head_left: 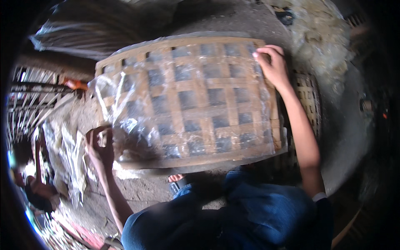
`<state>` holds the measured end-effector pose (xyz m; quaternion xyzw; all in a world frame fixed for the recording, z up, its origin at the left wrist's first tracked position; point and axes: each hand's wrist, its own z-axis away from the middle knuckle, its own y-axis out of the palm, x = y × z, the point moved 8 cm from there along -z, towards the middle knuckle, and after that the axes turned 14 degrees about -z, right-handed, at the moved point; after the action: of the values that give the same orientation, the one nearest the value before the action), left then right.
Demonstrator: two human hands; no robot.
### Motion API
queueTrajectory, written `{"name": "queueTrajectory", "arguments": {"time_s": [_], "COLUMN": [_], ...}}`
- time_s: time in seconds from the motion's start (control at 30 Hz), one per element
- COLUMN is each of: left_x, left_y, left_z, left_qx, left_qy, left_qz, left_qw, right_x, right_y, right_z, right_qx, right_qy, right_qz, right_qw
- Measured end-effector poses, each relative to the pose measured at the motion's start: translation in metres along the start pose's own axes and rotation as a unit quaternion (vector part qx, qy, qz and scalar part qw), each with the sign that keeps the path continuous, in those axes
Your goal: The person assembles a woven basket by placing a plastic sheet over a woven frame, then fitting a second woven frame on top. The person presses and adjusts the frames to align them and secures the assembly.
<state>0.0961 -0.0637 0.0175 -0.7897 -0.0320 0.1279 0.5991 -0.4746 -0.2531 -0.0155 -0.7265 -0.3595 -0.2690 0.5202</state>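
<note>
A large woven bamboo basket (196, 100) lies on its side in front of me, its open lattice facing up. A clear plastic sheet (125, 112) is stretched over it. My left hand (100, 143) is closed on the sheet's crumpled lower left corner, beside the basket's near rim. My right hand (273, 62) presses on the basket's far right corner, fingers curled over the rim and the plastic there. My knees in blue trousers (233, 212) sit just below the basket.
Another woven basket (310, 100) lies partly hidden behind the right side. More plastic sheeting (66, 154) is piled on the dirt floor at left. A person (33, 183) crouches at far left near a bamboo frame (29, 96). A pale heap (321, 37) lies at upper right.
</note>
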Motion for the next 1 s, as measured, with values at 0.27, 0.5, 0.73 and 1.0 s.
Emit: {"name": "queueTrajectory", "arguments": {"time_s": [0.27,0.5,0.73,1.0], "left_x": [0.0,0.004,-0.009,0.008], "left_y": [-0.003,0.005,0.002,-0.006], "left_z": [0.037,0.041,0.04,0.039], "left_qx": [0.041,0.045,0.049,0.003], "left_qy": [-0.06,-0.093,-0.056,-0.046], "left_qz": [-0.014,-0.056,-0.066,-0.097], "left_qw": [0.997,0.993,0.995,0.994], "right_x": [-0.015,-0.025,-0.023,-0.022], "right_y": [0.016,0.019,0.023,0.024], "right_z": [-0.016,-0.026,-0.02,-0.02], "right_qx": [-0.039,-0.031,-0.051,-0.053], "right_qy": [-0.009,0.02,0.044,0.038], "right_qz": [0.028,-0.064,-0.106,-0.103], "right_qw": [0.999,0.997,0.992,0.993]}}
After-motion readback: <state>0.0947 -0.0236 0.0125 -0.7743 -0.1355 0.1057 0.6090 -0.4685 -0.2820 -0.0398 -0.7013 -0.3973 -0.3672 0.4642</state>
